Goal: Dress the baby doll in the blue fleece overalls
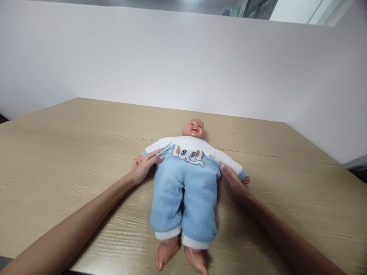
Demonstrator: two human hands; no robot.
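A baby doll (193,129) lies on its back on a light wooden table (71,152), head away from me and bare feet toward me. It wears a white top and light blue fleece trousers (183,194) pulled up to the chest. My left hand (145,168) pinches the left side of the trouser waistband. On the other side my right hand (231,179) grips the waistband's right edge, next to the doll's arm.
A white partition wall (183,65) stands along the far and right sides of the table. The table's near edge runs just below the doll's feet.
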